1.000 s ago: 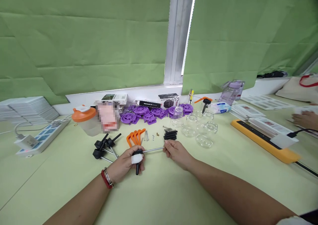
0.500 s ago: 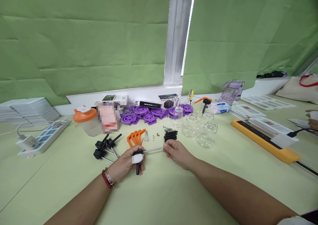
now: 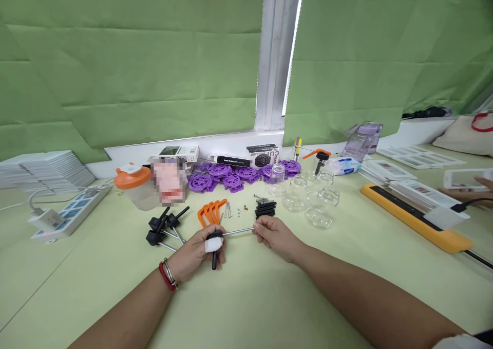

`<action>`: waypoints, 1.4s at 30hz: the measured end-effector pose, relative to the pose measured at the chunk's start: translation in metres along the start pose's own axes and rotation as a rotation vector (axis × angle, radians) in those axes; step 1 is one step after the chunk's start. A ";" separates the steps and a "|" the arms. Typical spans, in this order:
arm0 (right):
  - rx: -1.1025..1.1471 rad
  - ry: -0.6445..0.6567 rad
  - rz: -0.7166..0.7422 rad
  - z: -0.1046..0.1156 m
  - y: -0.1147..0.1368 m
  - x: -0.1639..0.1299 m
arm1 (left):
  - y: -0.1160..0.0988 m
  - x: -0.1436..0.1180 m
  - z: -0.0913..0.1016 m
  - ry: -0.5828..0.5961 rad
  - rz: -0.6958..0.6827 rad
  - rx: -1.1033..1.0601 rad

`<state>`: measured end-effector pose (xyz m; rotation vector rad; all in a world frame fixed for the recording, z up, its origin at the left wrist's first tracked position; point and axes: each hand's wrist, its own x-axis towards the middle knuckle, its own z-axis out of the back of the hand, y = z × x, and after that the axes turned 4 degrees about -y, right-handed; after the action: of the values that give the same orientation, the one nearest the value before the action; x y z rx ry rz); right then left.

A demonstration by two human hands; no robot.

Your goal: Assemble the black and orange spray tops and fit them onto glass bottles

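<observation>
1. The left hand [image 3: 208, 247] has its fingers closed round the black head of a black-handled rod [image 3: 239, 231]; a white wrap [image 3: 213, 244] covers the thumb
2. The right hand [image 3: 274, 236] pinches the metal tip between thumb and fingers
3. The black-handled rod spans both hands, at the near middle of the table [image 3: 246, 302]
4. Similar black-headed rods [image 3: 154, 237] lie near the left hand, to its left
5. Orange handles [image 3: 215, 214] lie just beyond it
6. Black sleeves [image 3: 265, 210] lie just beyond the right hand, with glass jars [image 3: 319, 218] farther right
</observation>
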<state>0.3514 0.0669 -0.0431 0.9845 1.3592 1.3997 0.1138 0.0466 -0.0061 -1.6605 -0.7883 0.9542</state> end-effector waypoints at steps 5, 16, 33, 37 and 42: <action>-0.002 -0.009 -0.015 0.001 0.004 -0.001 | -0.001 0.000 -0.001 -0.003 0.006 -0.010; 0.012 -0.005 0.005 -0.001 0.003 -0.001 | 0.001 0.000 0.001 0.006 -0.004 0.006; 0.005 0.024 -0.007 0.000 0.005 -0.002 | 0.003 0.001 0.002 0.004 -0.014 -0.001; -0.016 0.015 -0.012 0.000 0.005 -0.002 | 0.004 0.001 0.003 0.005 -0.009 0.000; 0.069 0.018 0.005 -0.001 0.008 -0.003 | 0.004 0.001 0.003 0.010 -0.012 0.003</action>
<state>0.3507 0.0637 -0.0355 1.0229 1.4279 1.3763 0.1116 0.0474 -0.0108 -1.6552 -0.7887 0.9376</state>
